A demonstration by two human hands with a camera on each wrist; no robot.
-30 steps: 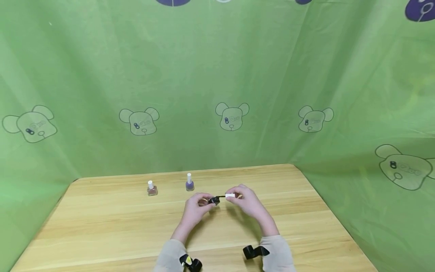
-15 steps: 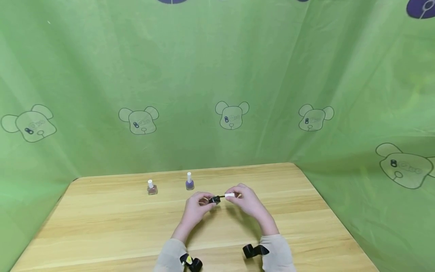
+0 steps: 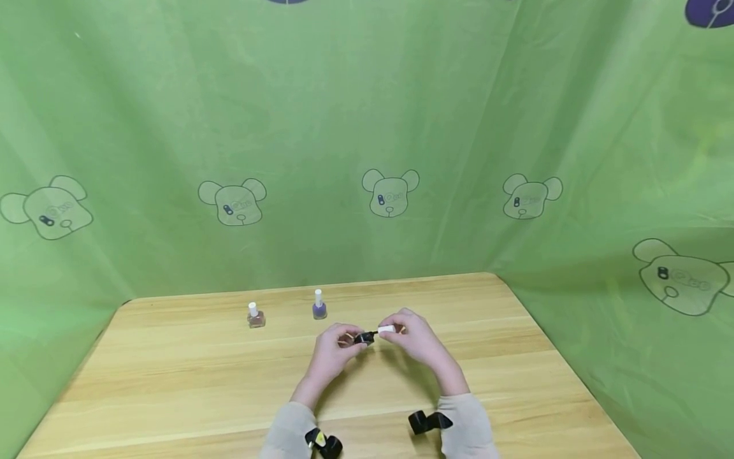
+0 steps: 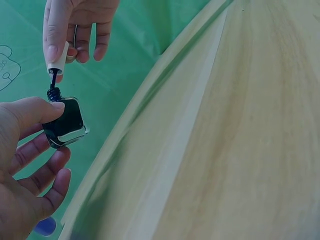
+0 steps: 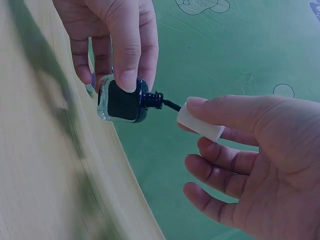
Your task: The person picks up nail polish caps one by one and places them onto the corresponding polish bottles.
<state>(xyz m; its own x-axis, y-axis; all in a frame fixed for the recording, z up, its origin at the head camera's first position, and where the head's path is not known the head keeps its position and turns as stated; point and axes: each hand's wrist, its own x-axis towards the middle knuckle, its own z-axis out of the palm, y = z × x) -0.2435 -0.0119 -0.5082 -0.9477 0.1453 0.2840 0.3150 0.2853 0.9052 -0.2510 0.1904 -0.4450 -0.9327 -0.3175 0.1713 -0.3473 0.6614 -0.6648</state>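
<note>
My left hand (image 3: 334, 350) pinches a small glass nail polish bottle (image 4: 69, 120) filled with black or very dark polish. The bottle lies tilted on its side above the table, its threaded neck (image 5: 152, 100) facing my right hand (image 3: 417, 339). Between thumb and fingers the right hand pinches the white brush cap (image 5: 200, 122). From that cap a dark brush stem (image 5: 172, 105) runs to the mouth of the bottle, its tip hidden inside the neck. A short stretch of stem shows between cap and neck.
Two more nail polish bottles with white caps stand upright toward the table's back: a purple bottle (image 3: 319, 310) and a pinkish-brown bottle (image 3: 256, 319) to its left. The wooden table (image 3: 172, 376) meets a green curtain (image 3: 321, 255) behind it.
The gap between the white cap and the bottle has narrowed, so less of the brush stem shows. The two standing bottles have stayed in place.
</note>
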